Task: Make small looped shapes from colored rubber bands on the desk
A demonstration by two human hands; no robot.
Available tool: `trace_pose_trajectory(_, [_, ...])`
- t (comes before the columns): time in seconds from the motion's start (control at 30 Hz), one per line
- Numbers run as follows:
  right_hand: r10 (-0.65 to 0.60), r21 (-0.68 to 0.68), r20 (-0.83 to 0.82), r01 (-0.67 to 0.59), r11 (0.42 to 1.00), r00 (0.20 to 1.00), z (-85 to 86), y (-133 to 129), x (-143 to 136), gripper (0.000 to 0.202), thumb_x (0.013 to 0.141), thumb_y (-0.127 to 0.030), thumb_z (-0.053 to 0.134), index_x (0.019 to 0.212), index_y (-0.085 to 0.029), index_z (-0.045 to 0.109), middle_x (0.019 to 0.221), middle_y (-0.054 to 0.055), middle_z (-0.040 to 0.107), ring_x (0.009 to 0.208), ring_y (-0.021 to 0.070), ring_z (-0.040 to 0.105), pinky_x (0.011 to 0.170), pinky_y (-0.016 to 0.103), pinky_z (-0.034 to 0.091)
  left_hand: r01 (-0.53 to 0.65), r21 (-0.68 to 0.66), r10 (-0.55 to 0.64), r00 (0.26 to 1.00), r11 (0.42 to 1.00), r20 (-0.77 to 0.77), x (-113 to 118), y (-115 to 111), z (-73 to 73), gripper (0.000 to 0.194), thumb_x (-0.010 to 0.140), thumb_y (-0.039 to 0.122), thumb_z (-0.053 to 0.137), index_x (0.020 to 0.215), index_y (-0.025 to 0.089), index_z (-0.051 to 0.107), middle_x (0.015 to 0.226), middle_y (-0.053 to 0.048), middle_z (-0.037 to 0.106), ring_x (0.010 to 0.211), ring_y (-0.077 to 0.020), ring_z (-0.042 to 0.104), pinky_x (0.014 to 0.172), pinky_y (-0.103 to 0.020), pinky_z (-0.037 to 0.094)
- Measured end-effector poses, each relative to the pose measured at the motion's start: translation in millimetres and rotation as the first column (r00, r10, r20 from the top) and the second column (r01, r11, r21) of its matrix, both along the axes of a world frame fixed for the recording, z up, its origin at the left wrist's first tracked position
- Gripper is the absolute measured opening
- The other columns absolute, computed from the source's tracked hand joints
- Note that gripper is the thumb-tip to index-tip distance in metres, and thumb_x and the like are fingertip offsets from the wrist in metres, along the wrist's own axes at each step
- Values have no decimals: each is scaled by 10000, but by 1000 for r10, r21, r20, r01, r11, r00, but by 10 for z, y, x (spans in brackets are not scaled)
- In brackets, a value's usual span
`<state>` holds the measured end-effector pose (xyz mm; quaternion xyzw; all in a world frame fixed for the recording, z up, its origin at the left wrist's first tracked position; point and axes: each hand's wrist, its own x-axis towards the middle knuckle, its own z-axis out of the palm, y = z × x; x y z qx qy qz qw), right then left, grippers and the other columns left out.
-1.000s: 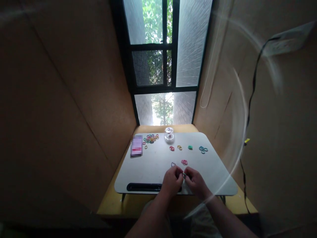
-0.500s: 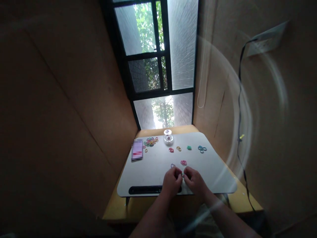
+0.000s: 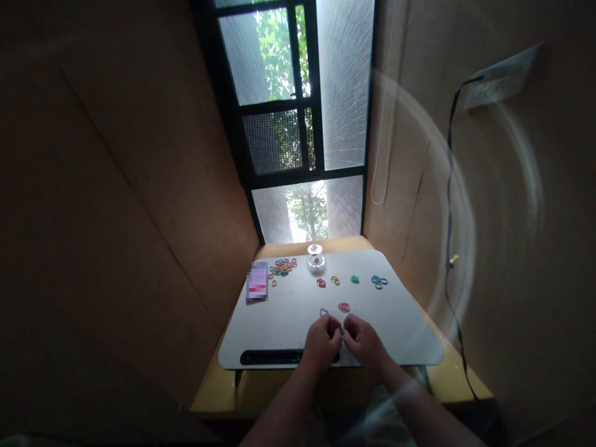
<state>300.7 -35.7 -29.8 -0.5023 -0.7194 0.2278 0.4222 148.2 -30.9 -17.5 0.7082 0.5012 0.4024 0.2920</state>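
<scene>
From my remote seat I see the left hand (image 3: 321, 340) and right hand (image 3: 365, 341) meeting at the frame's lower centre, fingers (image 3: 352, 324) pinched together on a small greenish piece (image 3: 343, 328), its shape too tiny to make out. Just above, on the white, round-cornered tabletop (image 3: 274, 326), I see a cluster of pink ring-shaped bands (image 3: 344, 307) and a pale purple looped band (image 3: 324, 311), near the left hand.

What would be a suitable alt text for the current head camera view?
A person's left hand and right hand pinch a tiny thing, too small to identify, over a white tabletop. Beyond lie small rings grouped by colour, a mixed-colour pile and a clear container.
</scene>
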Motion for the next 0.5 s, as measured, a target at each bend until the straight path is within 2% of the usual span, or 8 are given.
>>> trace_pose_trajectory(0.5, [-25,36,50,23,999,998,-13,24,-18,119,790,-212,488,691,-214,422,601,-45,449,566,125,442,549,243,316,1,-2,-1,1000,1000,-31,5,-1,-2,36,768,173,556,757,169,589,674,14,581,623,-119,504,607,-233,352])
